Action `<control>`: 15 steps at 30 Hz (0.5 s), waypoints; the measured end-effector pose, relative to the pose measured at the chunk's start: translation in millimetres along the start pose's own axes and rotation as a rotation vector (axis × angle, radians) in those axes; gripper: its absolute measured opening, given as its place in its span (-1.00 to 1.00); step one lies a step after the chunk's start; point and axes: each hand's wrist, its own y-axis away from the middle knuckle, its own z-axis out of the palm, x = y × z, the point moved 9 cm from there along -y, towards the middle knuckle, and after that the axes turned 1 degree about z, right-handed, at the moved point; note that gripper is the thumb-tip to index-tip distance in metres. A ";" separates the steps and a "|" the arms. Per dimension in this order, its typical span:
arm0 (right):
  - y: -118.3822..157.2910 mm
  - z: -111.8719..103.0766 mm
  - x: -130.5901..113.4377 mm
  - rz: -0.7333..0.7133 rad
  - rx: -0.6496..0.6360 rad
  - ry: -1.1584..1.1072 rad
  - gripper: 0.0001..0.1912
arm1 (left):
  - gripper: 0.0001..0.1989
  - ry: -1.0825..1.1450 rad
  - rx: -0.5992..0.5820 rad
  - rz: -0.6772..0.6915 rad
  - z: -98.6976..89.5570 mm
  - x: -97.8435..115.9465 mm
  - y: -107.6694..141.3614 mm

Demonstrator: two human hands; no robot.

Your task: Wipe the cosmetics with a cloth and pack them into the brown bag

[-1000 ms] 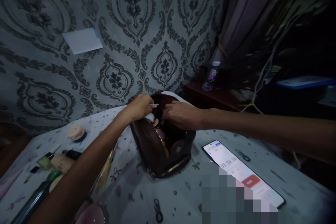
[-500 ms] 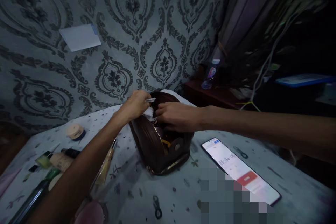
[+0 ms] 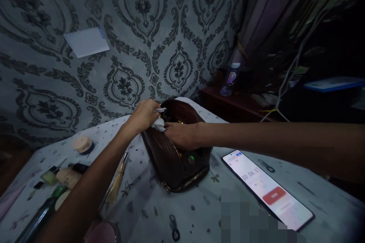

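Note:
A dark brown zippered bag stands open on the patterned cloth. My left hand is closed at the bag's far left rim, with a crumpled white tissue held in its fingers. From the right, my right hand reaches down into the bag's opening; its fingertips are hidden inside. Small items inside the bag are dark and hard to make out. A phone showing a running timer lies to the right of the bag.
On the left lie a round jar, a yellowish tube, a green bottle and other cosmetics. A clear bottle stands on a dark red surface behind. White cables hang at the right.
My right hand has moved lower and deeper into the bag, with its fingers now less visible. My left hand has shifted slightly left with the tissue.

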 end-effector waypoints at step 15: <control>68.1 -31.9 50.9 0.359 0.087 0.103 -0.90 | -0.69 0.100 0.051 0.060 -6.0 2.3 3.3</control>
